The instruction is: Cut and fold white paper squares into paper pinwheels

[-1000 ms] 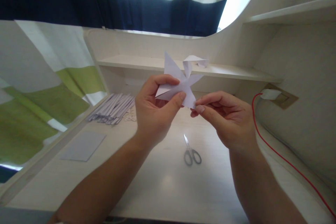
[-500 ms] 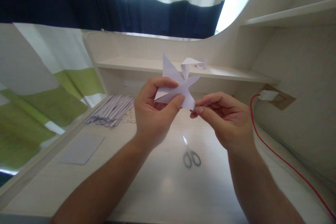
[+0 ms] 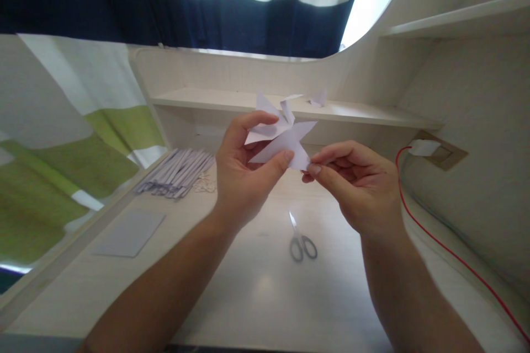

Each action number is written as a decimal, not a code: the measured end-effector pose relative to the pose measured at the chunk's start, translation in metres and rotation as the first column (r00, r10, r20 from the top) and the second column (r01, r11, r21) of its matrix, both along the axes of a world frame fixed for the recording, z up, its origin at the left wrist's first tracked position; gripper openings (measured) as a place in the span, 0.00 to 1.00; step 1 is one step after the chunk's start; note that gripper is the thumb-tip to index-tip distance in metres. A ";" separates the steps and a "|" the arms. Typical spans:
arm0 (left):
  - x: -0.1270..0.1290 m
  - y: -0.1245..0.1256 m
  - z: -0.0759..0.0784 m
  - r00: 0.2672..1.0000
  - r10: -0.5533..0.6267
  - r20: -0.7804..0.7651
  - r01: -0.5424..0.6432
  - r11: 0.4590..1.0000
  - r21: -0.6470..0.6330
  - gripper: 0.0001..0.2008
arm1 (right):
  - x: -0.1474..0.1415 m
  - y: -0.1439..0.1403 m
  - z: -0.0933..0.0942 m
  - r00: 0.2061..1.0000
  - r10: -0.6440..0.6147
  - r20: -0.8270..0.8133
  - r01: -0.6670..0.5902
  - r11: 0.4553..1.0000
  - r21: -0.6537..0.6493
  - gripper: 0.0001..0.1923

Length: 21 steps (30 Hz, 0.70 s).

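I hold a folded white paper figure [image 3: 285, 140] with several pointed flaps up over the desk. My left hand [image 3: 242, 176] pinches its middle between thumb and fingers. My right hand [image 3: 351, 182] pinches its lower right tip between thumb and forefinger. The upper flaps lean back toward the shelf.
Scissors [image 3: 301, 240] lie shut on the white desk [image 3: 256, 287] below my hands. A stack of paper strips [image 3: 178, 172] and a flat sheet [image 3: 131, 233] lie at the left. A small paper piece [image 3: 318, 98] sits on the shelf. A red cable [image 3: 439, 242] runs along the right.
The paper figure has tipped backward, so its top point now sits lower and flatter. Both hands stay in nearly the same place with the same pinches.
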State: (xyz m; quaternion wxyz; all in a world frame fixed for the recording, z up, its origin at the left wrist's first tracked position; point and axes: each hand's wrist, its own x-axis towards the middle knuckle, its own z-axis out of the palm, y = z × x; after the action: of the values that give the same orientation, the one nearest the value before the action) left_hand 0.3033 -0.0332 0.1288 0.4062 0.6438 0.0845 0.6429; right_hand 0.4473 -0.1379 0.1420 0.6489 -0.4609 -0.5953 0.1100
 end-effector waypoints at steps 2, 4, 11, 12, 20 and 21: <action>-0.001 0.003 0.002 0.999 -0.026 -0.031 0.026 0.999 0.024 0.25 | 0.001 0.000 0.000 1.000 0.009 0.007 -0.009 1.000 -0.003 0.04; -0.003 0.007 0.004 0.997 -0.050 -0.064 0.053 0.998 0.045 0.26 | 0.001 0.000 -0.001 1.000 0.012 0.016 -0.012 1.000 -0.015 0.04; -0.005 0.023 0.004 0.994 -0.072 -0.083 0.082 0.989 0.121 0.24 | 0.000 0.008 -0.005 1.000 0.001 -0.026 -0.004 0.997 -0.082 0.09; -0.003 0.027 0.003 0.994 -0.076 -0.082 0.087 0.986 0.139 0.22 | 0.002 0.010 -0.008 0.999 0.010 -0.038 -0.014 0.994 -0.110 0.10; 0.005 0.046 -0.006 0.986 -0.158 -0.053 0.157 0.987 -0.013 0.22 | 0.017 -0.008 -0.081 0.766 0.185 0.615 0.475 0.482 -0.736 0.19; 0.004 0.045 -0.005 0.987 -0.155 -0.042 0.154 0.988 -0.033 0.22 | 0.016 -0.011 -0.091 0.729 0.245 0.639 0.542 0.363 -0.758 0.19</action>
State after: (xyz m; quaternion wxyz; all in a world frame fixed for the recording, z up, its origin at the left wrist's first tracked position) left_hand 0.3072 0.0115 0.1240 0.4622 0.6566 0.0530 0.5937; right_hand 0.4629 -0.1488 0.0506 0.0277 -0.8023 -0.5669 0.1849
